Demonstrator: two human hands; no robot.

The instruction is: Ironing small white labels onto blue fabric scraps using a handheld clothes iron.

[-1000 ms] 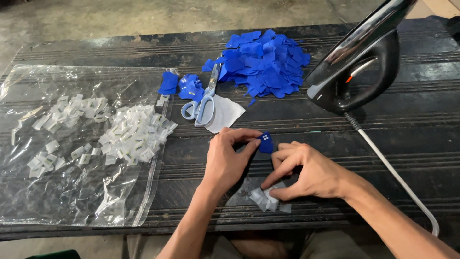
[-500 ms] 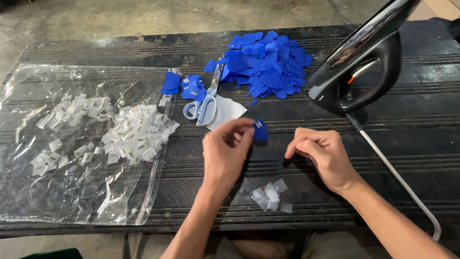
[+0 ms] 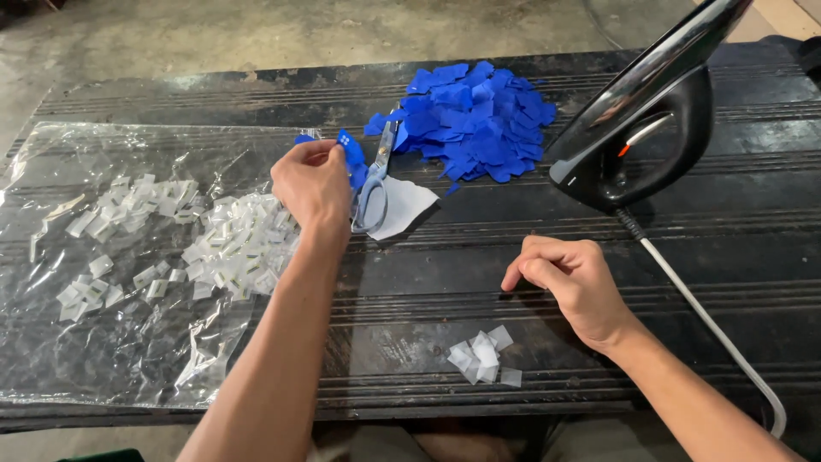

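My left hand [image 3: 315,184] pinches a small blue piece [image 3: 349,147] between its fingertips, held beside the blue-handled scissors [image 3: 375,182] and over the right edge of the clear plastic sheet [image 3: 103,342]. My right hand [image 3: 571,282] rests on the dark table with its fingers curled and nothing in it. A small cluster of white squares [image 3: 483,355] lies just to its lower left. A heap of blue cut pieces [image 3: 479,120] sits at the back of the table.
Many small white squares [image 3: 231,244] are scattered on the plastic sheet at left. A black clothes iron [image 3: 650,128] stands upright at right, its white cord [image 3: 710,325] trailing toward the front edge. A white scrap [image 3: 406,205] lies under the scissors.
My left hand has carried the small blue piece away from my right hand, up and left toward the scissors. My right hand let go of it and stayed low with its fingers curled.
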